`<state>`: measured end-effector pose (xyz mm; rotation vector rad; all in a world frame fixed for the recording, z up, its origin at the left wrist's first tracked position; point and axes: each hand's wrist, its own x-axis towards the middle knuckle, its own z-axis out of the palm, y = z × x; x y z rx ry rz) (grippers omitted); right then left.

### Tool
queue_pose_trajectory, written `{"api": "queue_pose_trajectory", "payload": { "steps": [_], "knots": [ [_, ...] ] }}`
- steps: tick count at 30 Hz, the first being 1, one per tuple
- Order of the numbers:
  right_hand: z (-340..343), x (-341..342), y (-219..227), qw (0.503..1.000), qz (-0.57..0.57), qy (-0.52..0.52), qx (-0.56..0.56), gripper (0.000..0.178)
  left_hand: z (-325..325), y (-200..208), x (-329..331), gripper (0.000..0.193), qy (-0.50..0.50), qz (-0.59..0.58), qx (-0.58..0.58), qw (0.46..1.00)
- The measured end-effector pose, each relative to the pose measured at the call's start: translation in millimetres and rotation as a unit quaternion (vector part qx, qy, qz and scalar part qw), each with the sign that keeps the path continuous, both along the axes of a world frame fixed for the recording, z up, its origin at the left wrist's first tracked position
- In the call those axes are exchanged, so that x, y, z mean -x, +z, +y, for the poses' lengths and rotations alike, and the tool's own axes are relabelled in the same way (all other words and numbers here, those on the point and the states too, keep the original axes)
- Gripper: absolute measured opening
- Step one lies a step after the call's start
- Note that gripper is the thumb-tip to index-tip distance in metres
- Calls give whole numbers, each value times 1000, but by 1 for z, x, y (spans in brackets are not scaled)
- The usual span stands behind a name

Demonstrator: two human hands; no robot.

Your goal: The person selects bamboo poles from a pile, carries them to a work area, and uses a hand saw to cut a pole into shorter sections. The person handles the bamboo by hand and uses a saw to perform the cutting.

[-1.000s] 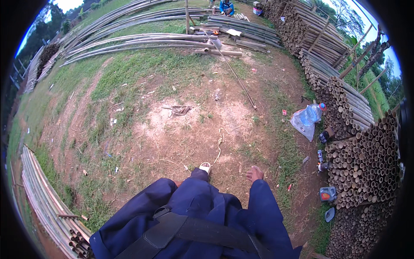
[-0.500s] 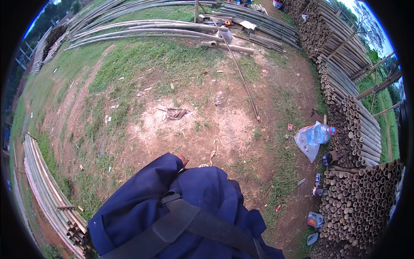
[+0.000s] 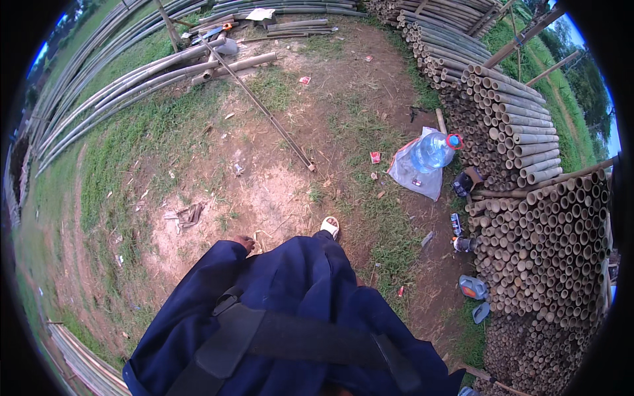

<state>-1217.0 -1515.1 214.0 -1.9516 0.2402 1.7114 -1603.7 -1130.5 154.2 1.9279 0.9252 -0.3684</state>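
Note:
My left hand [image 3: 246, 243] hangs past the cuff of a dark blue sleeve, its fingers loosely apart and nothing visible in them. A pale curled strip [image 3: 264, 239] lies on the ground beside it in the picture. Only a sliver of skin shows at the right edge of the blue clothing, perhaps my right hand [image 3: 360, 282]; its fingers are hidden. A dark strap [image 3: 290, 336] crosses the clothing. One foot in a light sandal [image 3: 329, 226] is out in front on the bare soil.
Stacked bamboo poles [image 3: 541, 251] line the right side. Beside them are a large water bottle [image 3: 432, 153] on a plastic sack [image 3: 422, 183], a grey jug [image 3: 473, 288] and small containers. A long thin pole [image 3: 271, 119] lies ahead; longer bamboo [image 3: 125, 92] lies at the far left.
My view has turned to the right, so the bottle, the thin pole and the stacks sit further left. A sandalled foot has come into view ahead, and more of my left hand shows.

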Motion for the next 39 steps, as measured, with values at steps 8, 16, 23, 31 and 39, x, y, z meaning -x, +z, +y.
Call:
{"api": "queue_pose_trajectory", "payload": {
  "steps": [8,16,23,31,39],
  "knots": [
    [28,-330,53,969,-113,-220,3,55,-3,95,-314,33,89,39,20,995],
    [182,-453,35,979,-46,-189,-56,51,106,25,-395,36,-207,61,-171,961],
    [198,-539,-114,868,-266,416,-52,56,277,35,-612,45,-247,143,-54,957],
    [448,-655,-2,974,-153,166,21,75,422,132,-759,34,248,25,109,962],
    [642,-777,-58,989,-10,148,-13,62,577,-19,-721,34,512,-223,347,753]
  ]
}}
